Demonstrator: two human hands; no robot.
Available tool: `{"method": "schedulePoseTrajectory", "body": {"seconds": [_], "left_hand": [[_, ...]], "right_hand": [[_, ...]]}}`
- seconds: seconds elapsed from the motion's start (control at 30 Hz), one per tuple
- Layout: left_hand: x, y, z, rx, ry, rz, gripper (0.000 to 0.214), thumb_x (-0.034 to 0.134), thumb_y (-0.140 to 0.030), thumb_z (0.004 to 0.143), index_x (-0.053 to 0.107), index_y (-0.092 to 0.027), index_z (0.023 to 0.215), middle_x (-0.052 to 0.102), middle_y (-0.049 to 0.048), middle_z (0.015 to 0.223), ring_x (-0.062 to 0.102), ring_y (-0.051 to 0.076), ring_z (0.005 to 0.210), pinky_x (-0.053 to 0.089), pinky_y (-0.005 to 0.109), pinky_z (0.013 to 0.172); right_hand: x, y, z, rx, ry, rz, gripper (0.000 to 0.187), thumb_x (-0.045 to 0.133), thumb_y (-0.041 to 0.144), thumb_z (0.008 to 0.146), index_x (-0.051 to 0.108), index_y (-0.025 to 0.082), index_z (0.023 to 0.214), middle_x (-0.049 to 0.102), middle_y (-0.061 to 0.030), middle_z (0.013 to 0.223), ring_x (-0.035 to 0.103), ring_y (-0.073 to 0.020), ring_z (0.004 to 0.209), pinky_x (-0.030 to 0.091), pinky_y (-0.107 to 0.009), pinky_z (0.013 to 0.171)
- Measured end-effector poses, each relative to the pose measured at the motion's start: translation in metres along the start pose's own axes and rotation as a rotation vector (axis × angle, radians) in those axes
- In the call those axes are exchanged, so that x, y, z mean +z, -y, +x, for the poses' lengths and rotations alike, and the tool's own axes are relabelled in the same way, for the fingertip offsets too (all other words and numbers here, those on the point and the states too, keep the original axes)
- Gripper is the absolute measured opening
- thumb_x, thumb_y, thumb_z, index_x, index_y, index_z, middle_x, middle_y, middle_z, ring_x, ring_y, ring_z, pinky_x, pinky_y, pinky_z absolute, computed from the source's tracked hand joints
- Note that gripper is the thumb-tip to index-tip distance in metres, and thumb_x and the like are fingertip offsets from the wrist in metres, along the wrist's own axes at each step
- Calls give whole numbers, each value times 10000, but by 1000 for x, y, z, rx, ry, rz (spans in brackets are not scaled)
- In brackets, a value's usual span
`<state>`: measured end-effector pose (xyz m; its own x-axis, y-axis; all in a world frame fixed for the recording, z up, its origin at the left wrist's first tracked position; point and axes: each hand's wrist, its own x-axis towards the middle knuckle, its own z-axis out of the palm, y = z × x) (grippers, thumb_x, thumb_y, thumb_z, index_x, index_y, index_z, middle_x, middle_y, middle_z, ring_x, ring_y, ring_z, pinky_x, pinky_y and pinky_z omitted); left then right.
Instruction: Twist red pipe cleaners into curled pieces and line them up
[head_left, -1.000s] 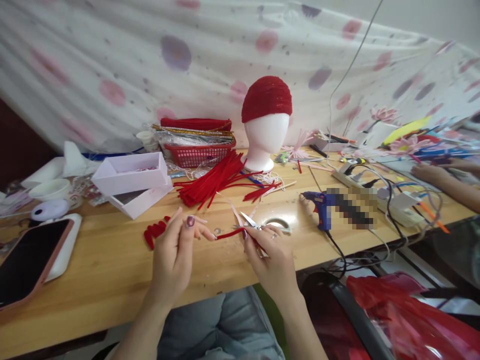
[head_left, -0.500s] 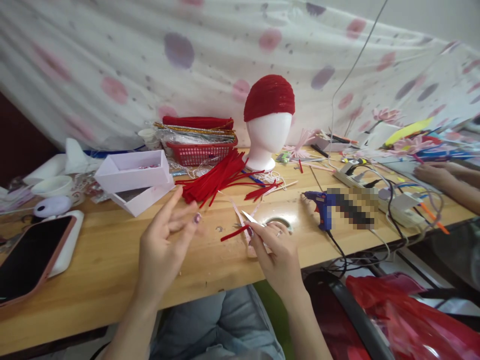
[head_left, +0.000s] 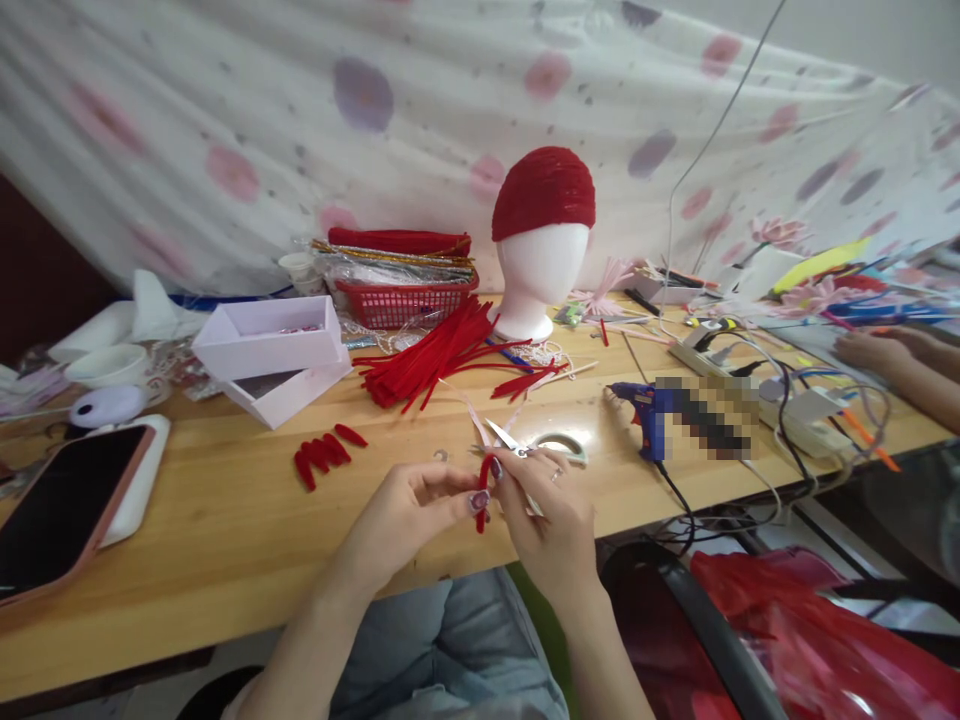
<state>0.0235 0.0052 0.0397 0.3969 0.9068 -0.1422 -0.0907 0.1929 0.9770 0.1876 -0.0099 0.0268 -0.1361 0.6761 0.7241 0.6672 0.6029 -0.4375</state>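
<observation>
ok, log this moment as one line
left hand: pinching bent red chenille stem | right hand: pinching same stem | open scissors: partly behind right hand | short red pieces: on wooden table

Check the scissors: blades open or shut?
Open. The scissors show two blade tips spread apart beyond the fingers of the right hand, which covers part of them.

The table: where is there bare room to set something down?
The table is bare between the phone and the left hand, in front of the short red pieces. A smaller patch lies between the scissors and the glue gun. Around the red bundle and white boxes, it is crowded.
</observation>
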Motion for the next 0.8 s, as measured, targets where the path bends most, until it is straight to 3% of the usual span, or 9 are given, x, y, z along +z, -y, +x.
{"method": "schedulePoseTrajectory", "body": {"seconds": [0.13,0.23,0.4,0.57,0.7,0.8], "left_hand": [[9,5,-1,37,-35,-143,202,855,-235,631,697,-176,742,727,-3,757,644,129,737,502,200,709],[10,8,-2,55,-59,-162,258,866,-200,627,687,-186,813,723,-11,790,654,124,765,516,197,733],[10,10,-1,92,-141,-218,277,852,-357,660,723,-166,815,724,10,728,659,117,668,540,198,675],[8,8,-2,84,-127,-208,357,751,-499,746,757,-142,761,725,37,668,630,101,576,542,195,630],[5,7,-3,74,-128,-202,304,812,-432,700,759,-156,816,737,32,686,654,110,638,533,179,651],[4,9,-4,118,-147,-198,260,828,-357,698,750,-205,895,757,15,799,684,122,750,536,182,707]], "right_hand": [[5,7,-8,93,-5,54,219,501,103,937,655,194,1063,714,-62,850,636,-196,763,481,-348,750],[4,9,-13,183,107,118,270,461,126,957,630,213,1147,713,-72,936,654,-216,868,496,-355,782],[-1,7,-14,167,252,192,358,378,108,963,541,196,1270,692,-87,978,640,-222,909,503,-343,762],[-3,8,-14,196,225,205,311,386,143,983,514,208,1259,681,-80,978,647,-206,905,503,-332,780],[-5,9,-16,310,184,248,172,425,193,988,511,226,1132,668,-42,891,658,-179,793,510,-314,735],[-7,11,-16,306,178,224,122,434,197,987,529,238,1052,647,-25,859,651,-178,791,508,-309,727]]}}
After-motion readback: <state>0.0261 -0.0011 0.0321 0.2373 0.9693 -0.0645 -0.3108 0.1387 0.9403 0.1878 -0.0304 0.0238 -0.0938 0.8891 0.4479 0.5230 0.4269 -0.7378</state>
